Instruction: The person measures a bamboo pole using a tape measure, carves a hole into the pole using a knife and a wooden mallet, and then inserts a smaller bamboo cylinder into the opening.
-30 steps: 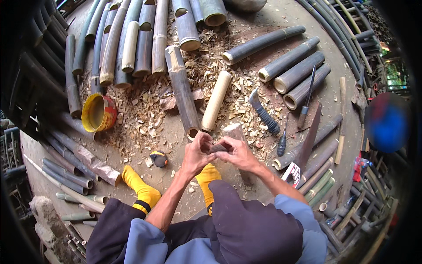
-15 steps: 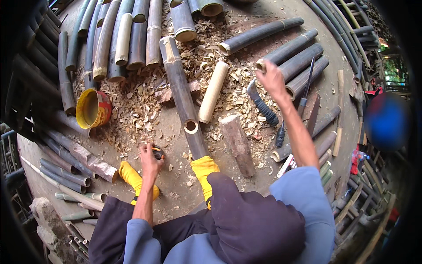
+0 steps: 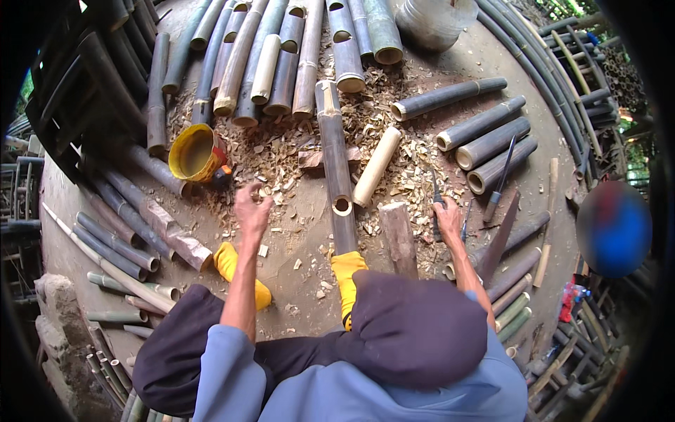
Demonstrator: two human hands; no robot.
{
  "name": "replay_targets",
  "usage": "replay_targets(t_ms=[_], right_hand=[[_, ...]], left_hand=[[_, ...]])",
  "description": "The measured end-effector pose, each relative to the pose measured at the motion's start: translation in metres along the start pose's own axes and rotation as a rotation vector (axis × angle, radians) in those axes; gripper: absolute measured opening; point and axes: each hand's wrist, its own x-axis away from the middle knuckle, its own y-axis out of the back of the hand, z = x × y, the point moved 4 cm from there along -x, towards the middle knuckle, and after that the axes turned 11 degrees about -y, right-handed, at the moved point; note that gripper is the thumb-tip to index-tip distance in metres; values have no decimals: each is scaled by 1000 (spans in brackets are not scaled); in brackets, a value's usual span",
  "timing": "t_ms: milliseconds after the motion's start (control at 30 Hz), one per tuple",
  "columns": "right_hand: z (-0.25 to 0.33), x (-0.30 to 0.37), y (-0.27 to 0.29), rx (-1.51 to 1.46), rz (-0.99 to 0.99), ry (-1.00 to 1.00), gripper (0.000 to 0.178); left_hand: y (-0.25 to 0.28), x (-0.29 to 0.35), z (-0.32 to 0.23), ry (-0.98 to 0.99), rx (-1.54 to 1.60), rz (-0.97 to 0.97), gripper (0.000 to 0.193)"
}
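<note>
The floor (image 3: pixel 302 235) is strewn with shavings (image 3: pixel 281 155) toward eleven o'clock; dark bamboo tubes (image 3: pixel 496 142) are laid at two, a bucket (image 3: pixel 219 150) at ten.

Tool (image 3: pixel 436 229): matt handle. Tube (image 3: pixel 335 151): smooth bamboo, faint sheen. Log (image 3: pixel 399 239): rough wood. Bucket (image 3: pixel 219 150): smooth plastic. Saw (image 3: pixel 500 238): dull metal. Socks (image 3: pixel 349 274): matt cloth.

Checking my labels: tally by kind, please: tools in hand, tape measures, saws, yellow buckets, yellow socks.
Tool in right hand: 1
Tape measure: 1
Saw: 1
Yellow bucket: 1
Yellow socks: 2
Total: 6
</note>
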Motion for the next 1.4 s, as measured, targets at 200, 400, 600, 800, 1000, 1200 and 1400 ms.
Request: replay_targets(t_ms=[200, 400, 600, 800, 1000, 1200, 1400], right_hand=[[92, 86, -11, -352, 313, -1, 50], [220, 136, 5, -286, 338, 419, 49], [293, 176, -25, 144, 369, 602, 47], [352, 184, -123, 26, 830, 644, 59], [422, 164, -279, 144, 782, 802, 44], [366, 149, -294, -472, 1114, 400, 57], [243, 109, -141, -44, 521, 698, 59]], left_hand=[[-45, 48, 9, 16, 180, 225, 38], [-42, 43, 3, 28, 367, 153, 34], [-42, 40, 20, 28, 458, -31, 30], [-54, 59, 39, 92, 322, 55, 26], [-84, 60, 27, 100, 332, 78, 24], [-108, 53, 2, 242, 394, 163, 28], [-116, 32, -12, 114, 354, -32, 27]])
